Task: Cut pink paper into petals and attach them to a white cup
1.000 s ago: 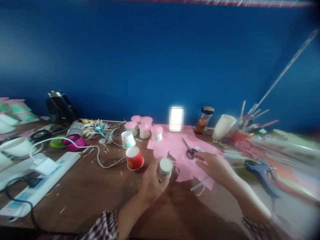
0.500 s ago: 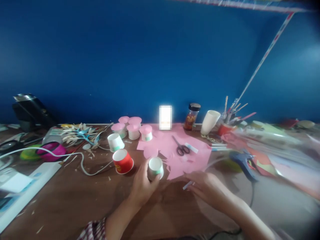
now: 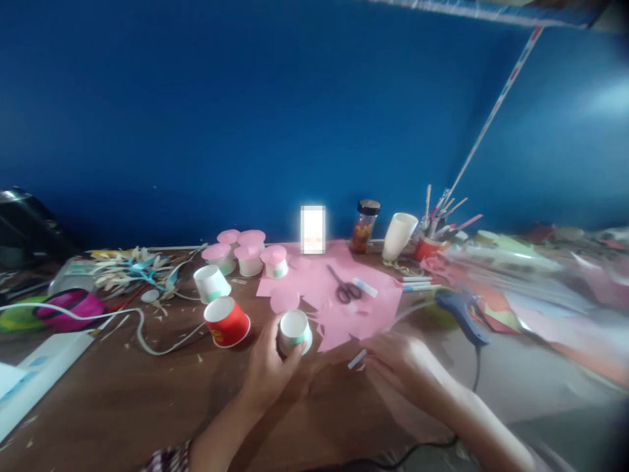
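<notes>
My left hand (image 3: 269,367) is closed around a small white paper cup (image 3: 295,324) with a green band, its open top facing up. Just behind that cup lies a round pink paper disc (image 3: 284,300). To the right, my right hand (image 3: 400,360) is low over the table, fingers pinched together. A short pale stick (image 3: 357,358) pokes out of its fingertips; its exact kind is unclear. A red paper cup (image 3: 227,322) and another white paper cup (image 3: 212,284) stand left of my left hand. Scissors (image 3: 344,288) rest on a cut pink sheet (image 3: 314,269).
Several cups topped with pink discs (image 3: 251,252) stand at the back. A lidded jar (image 3: 363,229), a white cup (image 3: 399,237) and a red brush holder (image 3: 428,248) line the wall. A blue glue gun (image 3: 462,314) lies right, its cord trailing. A power strip (image 3: 49,377) lies left.
The view has turned slightly right, so the things on the table appear further left. My left hand keeps hold of the cup; my right hand keeps the pale stick.
</notes>
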A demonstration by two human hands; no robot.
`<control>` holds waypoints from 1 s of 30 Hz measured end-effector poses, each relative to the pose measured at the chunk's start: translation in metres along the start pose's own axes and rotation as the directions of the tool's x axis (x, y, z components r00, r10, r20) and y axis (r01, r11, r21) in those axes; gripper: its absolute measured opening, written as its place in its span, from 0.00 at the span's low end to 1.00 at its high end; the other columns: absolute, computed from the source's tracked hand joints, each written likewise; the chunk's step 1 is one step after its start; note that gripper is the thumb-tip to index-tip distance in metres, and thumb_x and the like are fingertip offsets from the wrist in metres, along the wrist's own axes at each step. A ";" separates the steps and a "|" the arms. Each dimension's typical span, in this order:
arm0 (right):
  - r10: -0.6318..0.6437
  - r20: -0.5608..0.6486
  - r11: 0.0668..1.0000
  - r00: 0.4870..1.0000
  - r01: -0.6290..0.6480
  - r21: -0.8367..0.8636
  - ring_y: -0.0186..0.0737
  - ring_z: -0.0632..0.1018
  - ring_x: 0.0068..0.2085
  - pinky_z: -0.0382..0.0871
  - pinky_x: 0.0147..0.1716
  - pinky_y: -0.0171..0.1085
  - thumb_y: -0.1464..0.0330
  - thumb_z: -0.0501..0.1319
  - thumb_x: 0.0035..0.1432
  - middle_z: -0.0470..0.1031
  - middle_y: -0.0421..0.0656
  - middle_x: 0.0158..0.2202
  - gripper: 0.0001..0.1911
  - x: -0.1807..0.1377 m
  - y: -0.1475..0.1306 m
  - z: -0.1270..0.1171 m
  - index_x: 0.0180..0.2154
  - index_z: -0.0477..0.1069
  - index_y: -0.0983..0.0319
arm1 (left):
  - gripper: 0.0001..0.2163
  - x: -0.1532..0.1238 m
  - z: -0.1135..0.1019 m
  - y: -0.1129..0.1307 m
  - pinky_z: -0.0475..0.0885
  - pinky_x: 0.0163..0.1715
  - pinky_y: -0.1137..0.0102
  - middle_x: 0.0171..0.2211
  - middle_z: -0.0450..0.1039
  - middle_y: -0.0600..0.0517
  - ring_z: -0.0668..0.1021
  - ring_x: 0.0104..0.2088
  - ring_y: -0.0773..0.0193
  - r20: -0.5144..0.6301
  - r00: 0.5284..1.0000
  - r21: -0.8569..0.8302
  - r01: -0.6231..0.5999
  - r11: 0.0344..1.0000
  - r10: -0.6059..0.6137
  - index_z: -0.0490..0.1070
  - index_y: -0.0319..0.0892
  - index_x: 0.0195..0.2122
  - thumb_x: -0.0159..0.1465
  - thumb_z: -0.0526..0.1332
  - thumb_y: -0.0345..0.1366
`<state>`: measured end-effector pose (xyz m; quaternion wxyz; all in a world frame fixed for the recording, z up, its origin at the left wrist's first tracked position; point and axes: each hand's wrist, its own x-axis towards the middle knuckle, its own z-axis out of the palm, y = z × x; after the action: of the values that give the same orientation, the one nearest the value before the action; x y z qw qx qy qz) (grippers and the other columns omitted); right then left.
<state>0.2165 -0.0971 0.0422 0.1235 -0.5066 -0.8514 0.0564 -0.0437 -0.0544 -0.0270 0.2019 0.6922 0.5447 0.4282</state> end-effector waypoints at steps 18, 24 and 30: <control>0.119 -0.043 0.992 0.992 -0.121 -0.034 0.41 0.78 0.35 0.67 0.34 0.35 0.66 0.54 0.62 0.78 0.45 0.34 0.11 0.001 0.019 0.001 0.40 0.74 0.58 | 0.25 0.000 0.000 0.000 0.72 0.45 0.57 0.49 0.72 0.44 0.75 0.49 0.51 0.031 0.999 0.006 0.019 1.000 -0.019 0.62 0.42 0.54 0.56 0.62 0.41; 0.256 -0.102 0.959 0.961 -0.265 -0.096 0.43 0.78 0.39 0.67 0.35 0.36 0.67 0.54 0.63 0.77 0.47 0.40 0.12 0.047 0.040 0.006 0.44 0.73 0.60 | 0.24 0.000 -0.001 0.002 0.73 0.44 0.58 0.48 0.73 0.43 0.76 0.47 0.51 0.028 1.000 0.009 -0.005 1.000 0.005 0.62 0.41 0.53 0.57 0.62 0.42; 0.331 -0.172 0.911 0.928 -0.362 -0.199 0.47 0.74 0.44 0.65 0.40 0.39 0.67 0.54 0.63 0.75 0.50 0.43 0.12 0.076 0.056 0.013 0.43 0.73 0.62 | 0.23 -0.001 0.001 -0.004 0.71 0.47 0.58 0.49 0.72 0.43 0.75 0.49 0.52 -0.012 0.996 0.032 -0.089 0.996 0.089 0.62 0.42 0.53 0.57 0.63 0.40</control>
<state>0.2255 -0.0036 0.0285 0.1098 -0.6633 -0.7382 -0.0542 -0.0450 -0.0536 -0.0304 0.1678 0.7159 0.5215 0.4329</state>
